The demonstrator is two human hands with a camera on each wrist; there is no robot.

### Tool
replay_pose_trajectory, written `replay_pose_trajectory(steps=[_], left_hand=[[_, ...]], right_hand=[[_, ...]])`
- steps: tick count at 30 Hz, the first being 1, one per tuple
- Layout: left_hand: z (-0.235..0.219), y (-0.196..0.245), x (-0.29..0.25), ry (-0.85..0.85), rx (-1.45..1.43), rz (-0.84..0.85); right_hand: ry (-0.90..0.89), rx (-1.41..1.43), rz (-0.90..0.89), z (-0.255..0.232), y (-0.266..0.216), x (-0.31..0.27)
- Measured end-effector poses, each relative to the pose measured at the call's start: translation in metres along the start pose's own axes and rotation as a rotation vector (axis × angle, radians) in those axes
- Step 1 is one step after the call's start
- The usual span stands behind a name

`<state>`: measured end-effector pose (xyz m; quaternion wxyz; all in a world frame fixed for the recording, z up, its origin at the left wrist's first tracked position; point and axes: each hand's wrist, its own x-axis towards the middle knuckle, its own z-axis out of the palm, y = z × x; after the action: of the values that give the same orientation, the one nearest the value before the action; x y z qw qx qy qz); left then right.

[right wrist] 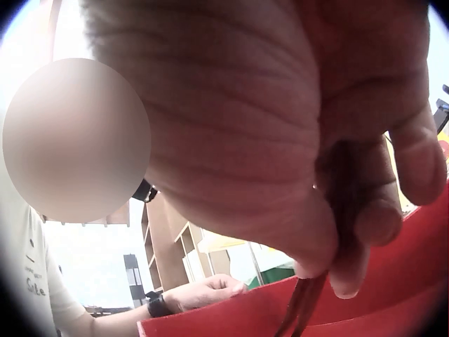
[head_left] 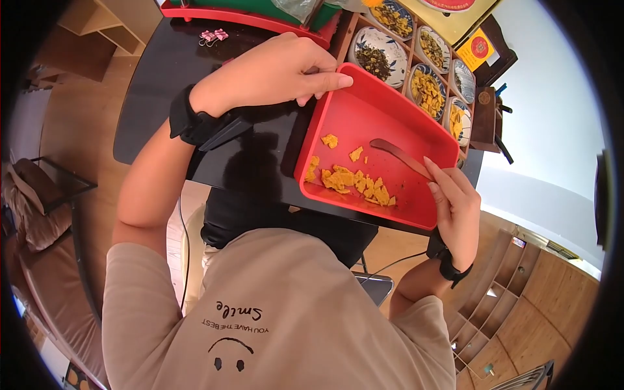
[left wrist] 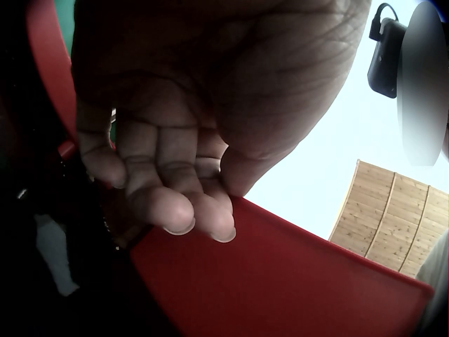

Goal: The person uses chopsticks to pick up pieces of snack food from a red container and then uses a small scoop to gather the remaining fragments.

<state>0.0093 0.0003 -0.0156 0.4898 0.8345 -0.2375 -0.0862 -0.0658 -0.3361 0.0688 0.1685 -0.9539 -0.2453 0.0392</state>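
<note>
The left hand (head_left: 276, 77) pinches the red tray (head_left: 367, 120) by its corner; the right hand (head_left: 459, 207) pinches tongs (head_left: 404, 158), yellow flakes (head_left: 338, 179) lying left of that grip. Squeezed hard, flakes could crumble; a loose left pinch could jolt the tray

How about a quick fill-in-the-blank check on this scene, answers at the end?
1. The tray gripped by the left hand is coloured ____.
2. The brown utensil is in the ____ hand.
3. The largest word printed on the shirt is ____.
4. The pink clips lie on a table coloured ____.

Missing words: red; right; Smile; black.
</note>
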Motion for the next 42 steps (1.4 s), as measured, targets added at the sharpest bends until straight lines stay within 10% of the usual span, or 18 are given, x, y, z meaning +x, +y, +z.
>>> replay_pose_trajectory(steps=[16,32,42], left_hand=[[0.0,0.0,0.0,-0.009,-0.035,-0.008],[-0.001,0.005,-0.002,-0.032,-0.053,-0.06],[-0.003,0.0,0.001,-0.063,0.012,-0.093]], right_hand=[[-0.062,-0.004,-0.203,0.016,-0.018,0.006],[0.022,-0.022,0.295,-0.029,0.036,-0.052],[0.052,-0.032,0.237,-0.02,0.032,-0.051]])
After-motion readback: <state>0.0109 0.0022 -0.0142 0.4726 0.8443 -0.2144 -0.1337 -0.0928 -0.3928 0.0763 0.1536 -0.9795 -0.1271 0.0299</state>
